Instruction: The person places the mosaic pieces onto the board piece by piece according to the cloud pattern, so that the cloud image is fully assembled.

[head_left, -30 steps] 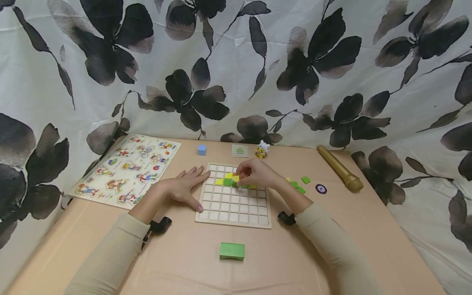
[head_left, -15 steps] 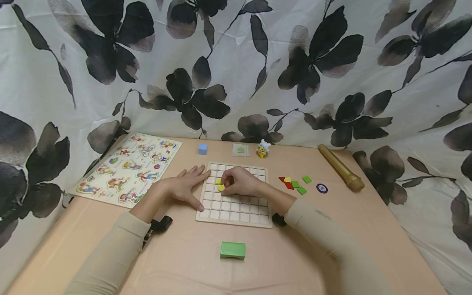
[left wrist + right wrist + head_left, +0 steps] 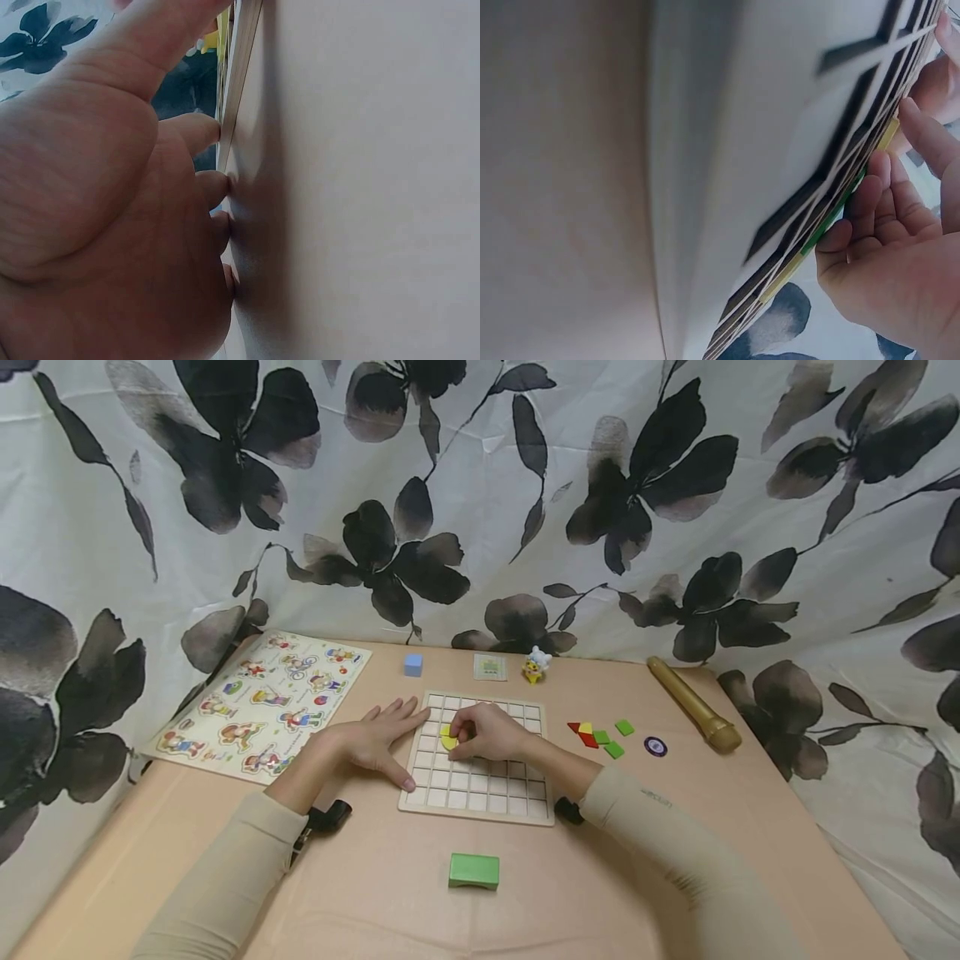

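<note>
A pale wooden grid board [image 3: 468,798] lies in the middle of the table in the head view. My left hand [image 3: 372,745] spreads its straight fingers along the board's left side, thumb and index finger touching the edge. Over the upper left squares, my right hand [image 3: 491,732] pinches a small yellow tile [image 3: 448,742] between thumb and index finger. Its other fingers are curled. Under that hand, a green tile [image 3: 832,214] and another yellow tile [image 3: 784,277] show on the board in the right wrist view; the head view hides them.
Right of the board lie loose green tiles [image 3: 615,749] and red tiles [image 3: 588,739], a round disc [image 3: 656,746] and a gold microphone [image 3: 693,706]. Behind stand a blue cube [image 3: 413,665], a card [image 3: 490,667] and a figurine [image 3: 536,666]. A picture board [image 3: 262,706] lies left, a green block [image 3: 474,870] in front.
My right hand has moved left across the board, from near the centre tiles to the left yellow tile, covering the green ones. The left hand has stayed at the board's edge.
</note>
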{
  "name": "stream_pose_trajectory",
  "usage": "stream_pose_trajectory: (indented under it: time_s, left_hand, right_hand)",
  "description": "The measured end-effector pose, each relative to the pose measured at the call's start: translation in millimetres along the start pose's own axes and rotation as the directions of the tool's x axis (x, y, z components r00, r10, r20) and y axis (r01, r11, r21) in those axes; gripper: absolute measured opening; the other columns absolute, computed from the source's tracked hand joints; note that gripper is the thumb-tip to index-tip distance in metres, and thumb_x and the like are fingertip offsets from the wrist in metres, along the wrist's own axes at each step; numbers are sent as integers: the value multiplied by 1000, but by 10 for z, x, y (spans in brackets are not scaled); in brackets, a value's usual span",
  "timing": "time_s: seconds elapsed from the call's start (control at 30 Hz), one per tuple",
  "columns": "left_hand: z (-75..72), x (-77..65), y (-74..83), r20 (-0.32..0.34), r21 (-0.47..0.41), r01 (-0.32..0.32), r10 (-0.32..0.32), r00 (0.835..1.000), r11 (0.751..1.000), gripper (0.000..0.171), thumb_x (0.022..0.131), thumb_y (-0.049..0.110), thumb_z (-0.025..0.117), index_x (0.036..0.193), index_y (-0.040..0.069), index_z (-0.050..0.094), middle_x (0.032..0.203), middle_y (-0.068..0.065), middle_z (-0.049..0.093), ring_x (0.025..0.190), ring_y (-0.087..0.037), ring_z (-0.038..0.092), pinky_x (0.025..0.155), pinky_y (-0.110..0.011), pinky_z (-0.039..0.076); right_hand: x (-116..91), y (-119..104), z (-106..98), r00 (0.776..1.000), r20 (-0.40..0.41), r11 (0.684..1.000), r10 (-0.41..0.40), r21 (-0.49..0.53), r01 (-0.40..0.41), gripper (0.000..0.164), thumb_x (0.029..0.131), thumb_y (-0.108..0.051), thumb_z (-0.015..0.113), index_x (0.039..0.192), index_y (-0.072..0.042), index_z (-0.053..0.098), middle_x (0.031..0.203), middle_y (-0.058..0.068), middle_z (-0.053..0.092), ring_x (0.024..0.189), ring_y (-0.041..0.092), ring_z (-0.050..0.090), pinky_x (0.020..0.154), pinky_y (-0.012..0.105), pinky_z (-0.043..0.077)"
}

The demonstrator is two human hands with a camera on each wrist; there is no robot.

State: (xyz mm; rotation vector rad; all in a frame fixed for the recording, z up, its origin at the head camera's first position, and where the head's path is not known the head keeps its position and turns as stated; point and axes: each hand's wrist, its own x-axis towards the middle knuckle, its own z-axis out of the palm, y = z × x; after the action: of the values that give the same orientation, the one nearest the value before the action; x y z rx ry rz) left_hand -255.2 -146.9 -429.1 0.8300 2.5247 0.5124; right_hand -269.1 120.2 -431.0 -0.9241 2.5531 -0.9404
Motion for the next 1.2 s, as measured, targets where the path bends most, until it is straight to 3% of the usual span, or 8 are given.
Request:
stream_pose_trajectory:
  time_s: [0.3, 0.8, 1.03, 1.2]
  left_hand:
    - [8, 6, -1, 1, 9, 3, -3, 1000, 1000, 132, 72, 67, 85, 169, 17, 11, 175, -18, -6, 162, -41, -9, 128, -65, -3]
    - [3, 2, 12, 1, 11, 3, -3, 1000, 1000, 131, 73, 66, 85, 169, 16, 12, 175, -18, -5, 162, -41, -8, 128, -65, -2]
    - [9, 4, 29, 7, -6, 10, -10, 1000, 1000, 131, 72, 66, 85, 169, 17, 12, 176, -17, -5, 162, -40, -9, 129, -64, -3]
    - [4, 0, 18, -2, 1, 8, -8, 1000, 1000, 131, 73, 65, 86, 169, 15, 12, 175, -18, -4, 162, -42, -8, 128, -65, -3]
  right_hand:
    - [3, 14, 18, 1000, -10, 999, -28, -21, 28, 13, 90, -17, 83, 95, -10, 74, 78, -3, 66, 71, 7, 55, 68, 21, 45]
    - [-12, 0, 19, 999, -23, 995, -40, -89, 38, 15, 90, -21, 83, 98, -11, 74, 79, -5, 65, 72, 8, 55, 68, 23, 45]
    - [-174, 37, -299, 989, -94, 989, -115, -109, 105, 30, 92, -18, 81, 118, -5, 74, 95, 3, 69, 81, 16, 58, 71, 27, 51]
    - [-385, 130, -626, 967, -213, 990, -138, -58, 129, 31, 92, -20, 81, 121, -9, 74, 107, 8, 73, 88, 19, 61, 76, 32, 53]
